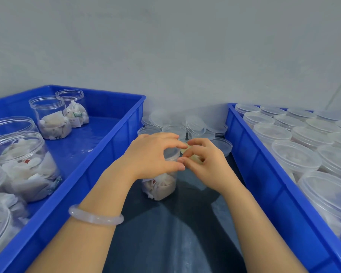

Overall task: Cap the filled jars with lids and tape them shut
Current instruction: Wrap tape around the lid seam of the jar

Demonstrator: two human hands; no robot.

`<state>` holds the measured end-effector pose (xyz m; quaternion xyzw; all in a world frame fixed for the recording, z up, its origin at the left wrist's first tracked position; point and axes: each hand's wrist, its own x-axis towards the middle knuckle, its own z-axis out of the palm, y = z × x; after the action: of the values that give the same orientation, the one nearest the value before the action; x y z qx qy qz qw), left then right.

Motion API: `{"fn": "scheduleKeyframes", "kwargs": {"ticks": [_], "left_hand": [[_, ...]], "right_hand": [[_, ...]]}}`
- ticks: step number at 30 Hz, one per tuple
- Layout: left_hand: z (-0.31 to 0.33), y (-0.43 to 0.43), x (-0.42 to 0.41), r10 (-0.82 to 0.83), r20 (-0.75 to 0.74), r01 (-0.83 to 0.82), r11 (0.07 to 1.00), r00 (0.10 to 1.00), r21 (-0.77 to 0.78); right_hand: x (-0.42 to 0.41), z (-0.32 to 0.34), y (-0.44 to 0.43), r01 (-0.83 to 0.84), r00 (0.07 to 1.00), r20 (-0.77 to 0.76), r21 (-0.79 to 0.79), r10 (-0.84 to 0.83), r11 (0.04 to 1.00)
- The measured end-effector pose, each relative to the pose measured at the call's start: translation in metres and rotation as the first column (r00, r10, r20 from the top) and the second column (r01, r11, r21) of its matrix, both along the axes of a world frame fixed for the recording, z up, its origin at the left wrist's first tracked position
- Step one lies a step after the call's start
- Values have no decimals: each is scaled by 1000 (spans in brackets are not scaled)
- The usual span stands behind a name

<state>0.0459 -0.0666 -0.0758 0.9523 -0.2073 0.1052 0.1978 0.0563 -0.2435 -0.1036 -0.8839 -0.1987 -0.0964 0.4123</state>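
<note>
This jar [161,186] looks light and slick, so left hand [152,154] wraps it near the lid [172,152]; right hand [205,164] curls alongside, can't tell on what.

Your jar [161,186] is clear, glossy plastic, its sachets [165,189] matt white and paper-like, and the tape [186,149] touching its right side looks like shiny yellowish film. Flanking the jar, the left bin [98,166] and right bin [264,184] are smooth, glossy blue plastic. Behind it lie translucent plastic lids [195,125], and under it is a dark, smooth tabletop [175,233].
</note>
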Motion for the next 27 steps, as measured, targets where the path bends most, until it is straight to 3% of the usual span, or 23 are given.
{"fn": "scheduleKeyframes", "kwargs": {"ticks": [3, 8, 13, 21, 27], "left_hand": [[1, -1, 0, -19, 18, 19, 1000, 1000, 0], [7, -7, 1, 39, -41, -39, 999, 998, 19], [9, -9, 2, 31, -25, -29, 998, 999, 62], [2, -18, 1, 60, 126, -73, 993, 990, 95], [2, -23, 2, 95, 160, -102, 994, 983, 36]], "right_hand": [[4, 4, 1, -20, 997, -72, 41, 23, 999], [7, 10, -1, -11, 996, -85, 60, 16, 998], [4, 2, -4, -101, 989, -88, 154, 115, 983], [-10, -19, 4, 36, 993, 115, 25, -39, 999], [-36, -22, 9, 145, 911, 397, -68, -107, 987]]}}
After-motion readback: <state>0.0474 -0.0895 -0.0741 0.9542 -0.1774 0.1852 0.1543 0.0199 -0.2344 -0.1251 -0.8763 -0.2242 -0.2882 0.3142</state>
